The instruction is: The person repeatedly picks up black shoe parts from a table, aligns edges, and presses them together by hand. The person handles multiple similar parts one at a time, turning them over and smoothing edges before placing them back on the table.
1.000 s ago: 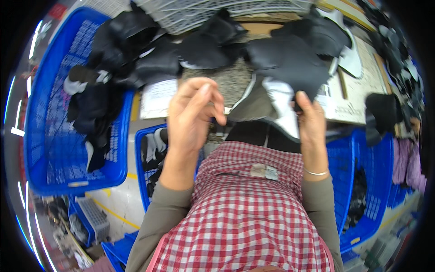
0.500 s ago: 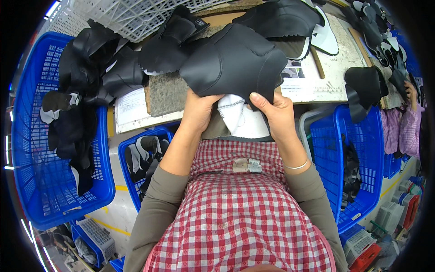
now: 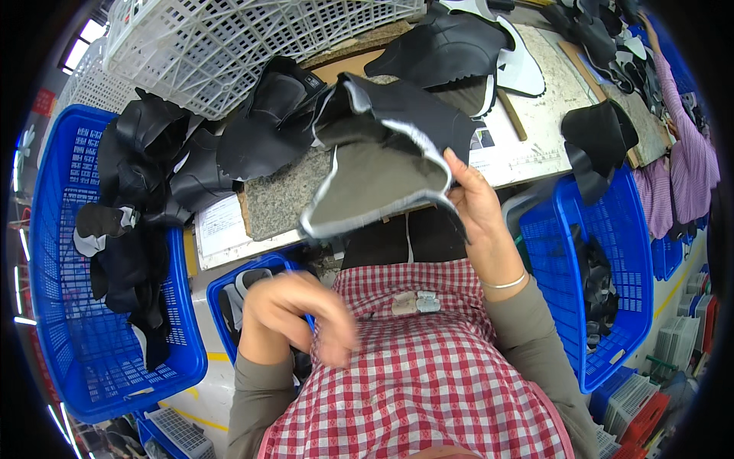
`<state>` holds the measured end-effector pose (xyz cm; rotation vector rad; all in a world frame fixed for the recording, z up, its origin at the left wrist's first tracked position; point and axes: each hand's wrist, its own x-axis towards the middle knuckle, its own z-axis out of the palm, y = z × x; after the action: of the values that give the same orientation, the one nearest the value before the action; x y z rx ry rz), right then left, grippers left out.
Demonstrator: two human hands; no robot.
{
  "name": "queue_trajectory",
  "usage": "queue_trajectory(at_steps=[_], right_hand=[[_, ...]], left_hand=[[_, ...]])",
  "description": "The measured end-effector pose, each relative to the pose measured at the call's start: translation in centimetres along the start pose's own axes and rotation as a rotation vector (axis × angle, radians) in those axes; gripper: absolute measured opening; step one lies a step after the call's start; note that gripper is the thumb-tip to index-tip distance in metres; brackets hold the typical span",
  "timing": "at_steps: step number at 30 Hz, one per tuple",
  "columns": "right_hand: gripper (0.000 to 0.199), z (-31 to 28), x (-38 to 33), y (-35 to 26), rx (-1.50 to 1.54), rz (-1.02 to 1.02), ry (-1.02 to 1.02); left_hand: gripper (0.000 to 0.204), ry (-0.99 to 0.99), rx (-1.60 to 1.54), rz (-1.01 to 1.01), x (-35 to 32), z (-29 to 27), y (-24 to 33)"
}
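A black leather boot upper (image 3: 382, 172) hangs over the table's front edge, tilted so its grey lining and pale cut edge face me. My right hand (image 3: 480, 200) grips its right corner, with the thumb on the near side. My left hand (image 3: 300, 310) is off the upper, in front of my checked apron; motion blurs its bent fingers. Beyond the held piece, another black upper (image 3: 267, 138) lies on the table at left. A further black upper (image 3: 443, 50) with a white piece (image 3: 521, 65) beside it rests at the back.
Blue baskets of pieces stand at left (image 3: 191, 336), by my left arm (image 3: 218, 306) and at right (image 3: 634, 306). A white crate (image 3: 229, 38) sits at the back. On the table are a grey stone slab (image 3: 287, 195) and a stick (image 3: 512, 115). Another person's pink sleeve (image 3: 692, 164) shows at far right.
My left hand has let go of the boot upper and come down toward my lap. The upper has turned from its smooth black outside to its lining, still in my right hand.
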<state>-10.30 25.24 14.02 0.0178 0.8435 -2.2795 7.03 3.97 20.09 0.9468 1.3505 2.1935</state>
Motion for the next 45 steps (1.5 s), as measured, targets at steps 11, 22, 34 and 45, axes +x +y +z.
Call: queue_trajectory(at_steps=[11,22,34,45], right_hand=[[0.026,1.6,-4.5,1.4,0.112,0.180,-0.166],[0.024,-1.1,-5.1,3.2,0.089,0.157,-0.163],[0.021,1.9,-8.3,1.7,0.001,0.133,-0.057],[0.022,1.7,-5.0,1.6,0.233,0.277,-0.420]], left_hand=[[0.038,0.092,2.118,0.317,5.9,-0.6,0.3],[0.021,0.084,2.015,0.222,9.3,-0.4,-0.1],[0.021,0.172,2.033,0.048,7.2,2.2,0.1],[0.023,0.365,2.201,0.526,6.4,3.2,-0.6]])
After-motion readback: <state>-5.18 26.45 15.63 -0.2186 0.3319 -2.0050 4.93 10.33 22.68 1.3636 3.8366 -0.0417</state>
